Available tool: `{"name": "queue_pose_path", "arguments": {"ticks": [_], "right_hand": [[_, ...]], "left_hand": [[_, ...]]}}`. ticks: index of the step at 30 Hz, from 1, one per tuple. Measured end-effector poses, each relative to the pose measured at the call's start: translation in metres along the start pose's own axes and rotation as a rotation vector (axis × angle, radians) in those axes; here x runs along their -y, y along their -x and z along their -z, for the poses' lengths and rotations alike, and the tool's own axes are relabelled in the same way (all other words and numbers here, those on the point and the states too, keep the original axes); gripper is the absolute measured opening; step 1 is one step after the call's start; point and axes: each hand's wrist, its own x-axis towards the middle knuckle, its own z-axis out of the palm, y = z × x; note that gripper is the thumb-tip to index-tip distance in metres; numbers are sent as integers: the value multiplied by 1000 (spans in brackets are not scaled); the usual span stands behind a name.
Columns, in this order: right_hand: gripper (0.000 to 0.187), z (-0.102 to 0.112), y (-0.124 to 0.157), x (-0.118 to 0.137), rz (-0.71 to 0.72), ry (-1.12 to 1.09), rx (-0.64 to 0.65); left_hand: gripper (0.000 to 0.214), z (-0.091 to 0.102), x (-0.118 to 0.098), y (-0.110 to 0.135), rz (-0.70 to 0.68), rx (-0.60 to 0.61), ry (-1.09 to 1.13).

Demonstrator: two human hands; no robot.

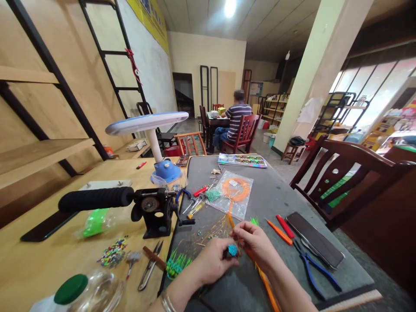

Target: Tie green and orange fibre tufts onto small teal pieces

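Observation:
My left hand point(214, 261) is closed around a small bundle with turquoise tips point(232, 250), its ends facing up. Beside it, the thumb and fingers of my right hand point(255, 242) pinch together close to the bundle; whatever is between them is too small to make out. An orange strand point(267, 291) runs beneath my right hand, and a plastic bag point(246, 209) beyond holds a coil of orange line point(237, 189). Thin golden stems point(214, 229) lie scattered past my left hand. Green sticks with turquoise ends point(177, 263) are piled near my left forearm.
On the left stands a black hand-cranked device point(157, 212) with a padded handle. Snips point(151, 265), a bead pile point(112, 252) and a green-lidded jar point(71, 289) are near it. On the right lie blue pliers point(312, 266), an orange tool point(280, 232) and a phone point(315, 239). A person point(238, 117) sits farther back.

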Motion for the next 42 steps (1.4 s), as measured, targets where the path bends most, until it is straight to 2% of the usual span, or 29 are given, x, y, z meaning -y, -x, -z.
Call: {"name": "queue_pose_path", "arguments": {"ticks": [2, 4, 9, 11, 15, 21, 25, 29, 37, 39, 42], "right_hand": [[25, 1, 4, -2, 7, -18, -41], [26, 0, 10, -6, 24, -50, -95], [30, -14, 27, -23, 99, -238, -283], [28, -22, 34, -29, 86, -363, -316], [26, -32, 41, -35, 18, -565, -315], [29, -36, 42, -36, 8, -658, -324], [30, -38, 42, -36, 16, -664, -336], [33, -33, 44, -41, 42, -553, -360], [71, -22, 52, -57, 183, -379, -279], [74, -22, 53, -57, 198, -358, -283], [70, -24, 54, -56, 200, -341, -291]], "left_hand": [[9, 2, -2, 1, 13, 27, -5], [9, 4, -4, 1, 1, 5, 35], [15, -3, -9, -2, -9, -319, 185], [17, -9, -10, -1, -3, -386, 203], [10, -18, -11, 3, -36, -412, 126], [7, -23, -12, 6, -58, -422, 35], [8, -26, -10, 6, -53, -436, 49], [9, -26, -6, 4, -5, -456, 77], [11, -25, 2, 1, 56, -511, 46], [11, -25, 3, 2, 55, -513, 10], [11, -24, 3, 3, 41, -509, -29]]}}
